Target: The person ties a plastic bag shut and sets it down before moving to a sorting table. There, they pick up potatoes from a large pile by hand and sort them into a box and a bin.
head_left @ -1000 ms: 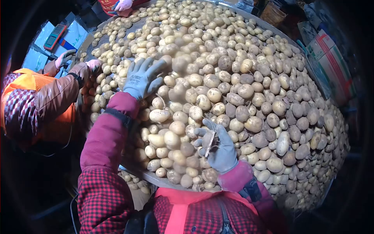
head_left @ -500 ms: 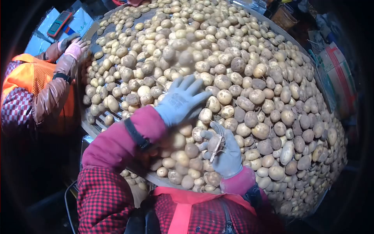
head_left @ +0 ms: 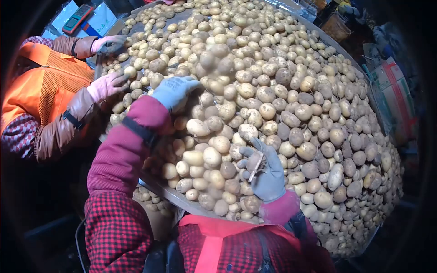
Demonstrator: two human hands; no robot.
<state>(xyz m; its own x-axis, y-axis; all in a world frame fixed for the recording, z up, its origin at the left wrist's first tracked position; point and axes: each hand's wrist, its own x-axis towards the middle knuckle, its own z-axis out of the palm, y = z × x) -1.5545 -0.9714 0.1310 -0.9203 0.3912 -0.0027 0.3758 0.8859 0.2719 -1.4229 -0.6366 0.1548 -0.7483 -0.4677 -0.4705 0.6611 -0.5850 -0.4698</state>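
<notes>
My left hand [head_left: 173, 91], in a pale blue-grey glove, lies over the potatoes [head_left: 268, 109] left of centre. Its fingers stretch to the right, and I see nothing held in it; the palm is hidden. In a similar glove, my right hand [head_left: 269, 170] is closed around a brownish potato [head_left: 254, 160], with a thin pale strip, perhaps a stem or root, across it. Round, soil-marked potatoes lie packed about both hands. Several light yellow ones [head_left: 211, 156] sit between my hands near the table's front edge.
At the left, a co-worker in an orange vest [head_left: 59, 86] has both gloved hands at the heap's edge. A red and grey handheld device [head_left: 76, 19] lies beyond. Cartons [head_left: 396, 91] stand at the right; more potatoes [head_left: 152, 202] lie below the table edge [head_left: 182, 200].
My left hand has moved left and slightly up, its fingers closer together, uncovering potatoes. My right hand still holds its potato, barely shifted. The co-worker's hands have moved apart.
</notes>
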